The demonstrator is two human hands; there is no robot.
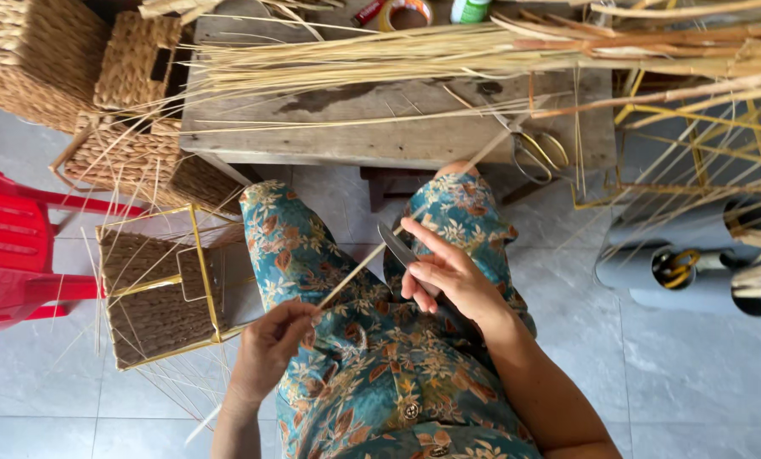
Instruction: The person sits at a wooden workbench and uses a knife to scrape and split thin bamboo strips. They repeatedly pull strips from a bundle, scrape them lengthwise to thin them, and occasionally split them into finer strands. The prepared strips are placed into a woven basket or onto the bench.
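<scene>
My left hand (270,344) pinches a long thin pale reed (346,279) that runs diagonally up to the right over my lap. My right hand (444,276) grips a knife (395,244) whose grey blade lies against the reed near its middle. Both hands hover above my knees, which are covered in teal floral cloth (372,374).
A worn wooden table (355,119) ahead bears a bundle of reeds (448,55), scissors (538,151) and a tape roll (406,13). Woven baskets (155,289) stand at left by a red plastic chair (15,246). Grey tubes (687,263) and a yellow wire frame (712,136) at right.
</scene>
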